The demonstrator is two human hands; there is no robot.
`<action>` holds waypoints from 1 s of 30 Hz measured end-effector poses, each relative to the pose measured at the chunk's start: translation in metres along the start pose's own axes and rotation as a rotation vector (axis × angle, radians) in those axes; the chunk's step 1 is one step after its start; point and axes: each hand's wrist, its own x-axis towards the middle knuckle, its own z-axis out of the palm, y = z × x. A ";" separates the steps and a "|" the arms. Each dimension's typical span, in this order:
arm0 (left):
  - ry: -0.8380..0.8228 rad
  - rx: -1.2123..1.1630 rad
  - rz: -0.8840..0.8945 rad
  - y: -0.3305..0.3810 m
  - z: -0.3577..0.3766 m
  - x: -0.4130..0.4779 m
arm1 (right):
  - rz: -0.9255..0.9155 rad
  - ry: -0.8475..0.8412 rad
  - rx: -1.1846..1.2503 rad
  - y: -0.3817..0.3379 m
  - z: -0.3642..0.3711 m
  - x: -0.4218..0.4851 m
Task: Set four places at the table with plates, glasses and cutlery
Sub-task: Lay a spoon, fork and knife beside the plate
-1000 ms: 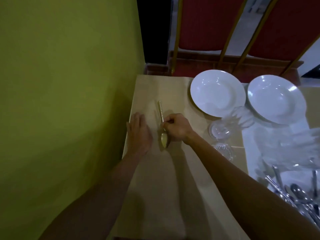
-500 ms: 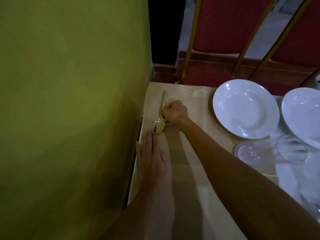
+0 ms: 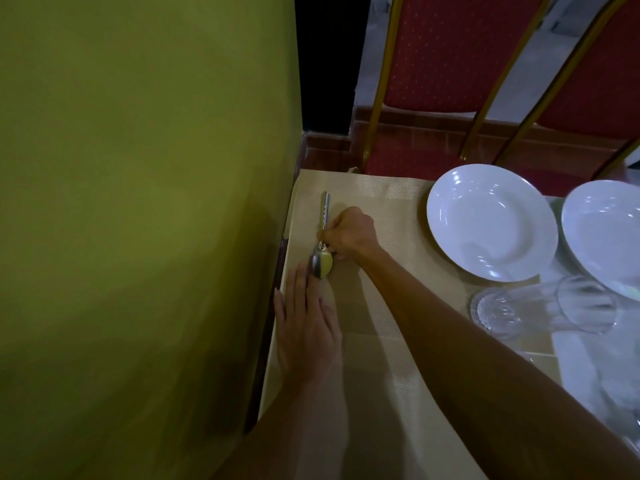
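A metal spoon (image 3: 322, 261) lies on the beige table (image 3: 381, 393) close to the green wall, bowl towards me and handle pointing away. My right hand (image 3: 349, 233) pinches the spoon's neck from the right. My left hand (image 3: 306, 327) rests flat on the cloth just below the spoon's bowl, fingers together and touching it. Two white deep plates stand to the right, one (image 3: 491, 226) whole and one (image 3: 609, 233) cut by the frame edge. A clear glass (image 3: 543, 308) lies on its side below them.
The green wall (image 3: 138, 237) runs right along the table's left edge. Two red chairs with gold frames (image 3: 450, 74) stand behind the far side. A white cloth (image 3: 595, 372) covers the table at the right, with blurred glassware on it.
The view has shifted, so the plates sit further right. My left hand slid back from beside the spoon to below its bowl. My right hand stays on the spoon's neck.
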 end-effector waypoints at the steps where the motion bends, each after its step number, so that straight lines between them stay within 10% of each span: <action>1: 0.002 -0.011 0.002 0.000 0.000 0.001 | 0.002 0.002 -0.005 0.000 0.001 0.001; 30: -0.063 -0.062 -0.035 0.015 -0.027 -0.041 | -0.079 -0.064 0.079 0.063 -0.062 -0.172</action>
